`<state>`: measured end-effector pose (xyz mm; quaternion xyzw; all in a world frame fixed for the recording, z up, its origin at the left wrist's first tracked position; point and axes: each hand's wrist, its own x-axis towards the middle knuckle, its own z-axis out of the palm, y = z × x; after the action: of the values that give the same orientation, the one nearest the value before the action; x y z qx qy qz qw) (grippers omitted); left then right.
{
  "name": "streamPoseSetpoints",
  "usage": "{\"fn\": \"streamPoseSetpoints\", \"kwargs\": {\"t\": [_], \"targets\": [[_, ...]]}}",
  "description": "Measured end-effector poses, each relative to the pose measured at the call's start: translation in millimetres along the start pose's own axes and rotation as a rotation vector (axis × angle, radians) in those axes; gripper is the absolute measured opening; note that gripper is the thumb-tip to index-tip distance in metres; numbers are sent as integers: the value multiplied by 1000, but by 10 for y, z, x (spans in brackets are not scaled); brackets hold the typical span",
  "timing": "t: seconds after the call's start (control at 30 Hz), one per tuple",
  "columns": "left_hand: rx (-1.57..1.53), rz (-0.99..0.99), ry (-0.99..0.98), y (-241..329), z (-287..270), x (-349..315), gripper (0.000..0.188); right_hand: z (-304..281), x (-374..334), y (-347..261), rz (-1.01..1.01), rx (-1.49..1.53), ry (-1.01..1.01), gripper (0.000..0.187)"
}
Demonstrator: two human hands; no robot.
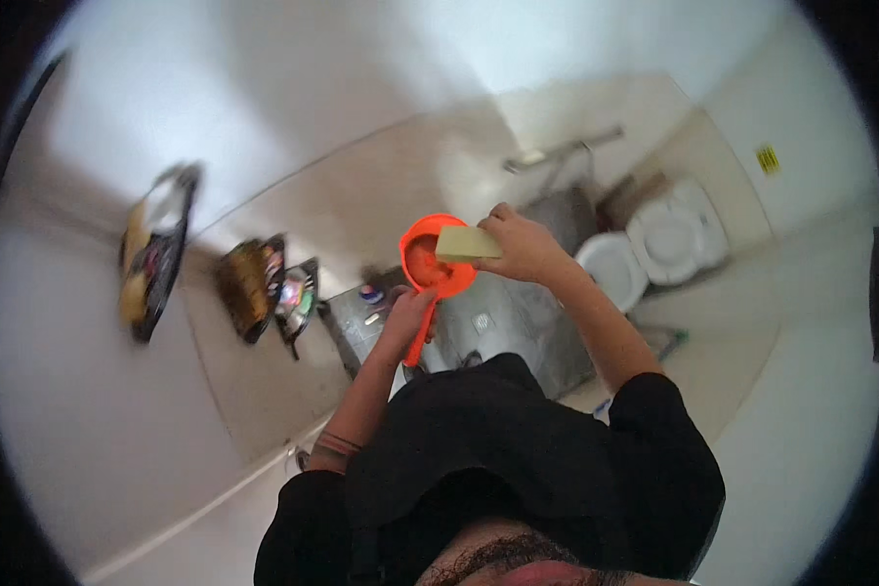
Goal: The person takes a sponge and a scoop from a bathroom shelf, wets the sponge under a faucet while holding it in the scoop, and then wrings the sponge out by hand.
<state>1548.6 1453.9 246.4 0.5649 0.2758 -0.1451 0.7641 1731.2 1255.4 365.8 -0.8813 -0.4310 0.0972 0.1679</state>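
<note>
Our left hand [410, 314] clamps its fingers on the handle [417, 346] of an orange dipper [426, 267], at seven o'clock from its bowl [422, 256]; we hold a pale yellow block [467, 244] over the bowl's three-o'clock side, our right hand's [524, 244] fingers clamped on it; at three o'clock beyond stands a white toilet [666, 240].

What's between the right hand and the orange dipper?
In the head view, a pale yellow sponge-like block in the right hand overlaps the orange dipper.
</note>
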Motion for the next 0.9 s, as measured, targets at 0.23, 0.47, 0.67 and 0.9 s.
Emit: {"fn": "streamPoseSetpoints", "kwargs": {"t": [0.23, 0.47, 0.67, 0.9], "targets": [[504, -219, -522, 112, 1772, 716, 39, 356, -1693, 1187, 368, -87, 166, 58], [694, -562, -786, -841, 2540, 1751, 41, 1272, -2907, 1538, 823, 126, 783, 52], [1310, -480, -949, -1533, 2715, 2621, 33, 2945, -3778, 1353, 1836, 173, 943, 49], [1447, -393, -1290, -2711, 3628, 3015, 33, 3952, -4247, 1886, 2437, 122, 751, 65]]}}
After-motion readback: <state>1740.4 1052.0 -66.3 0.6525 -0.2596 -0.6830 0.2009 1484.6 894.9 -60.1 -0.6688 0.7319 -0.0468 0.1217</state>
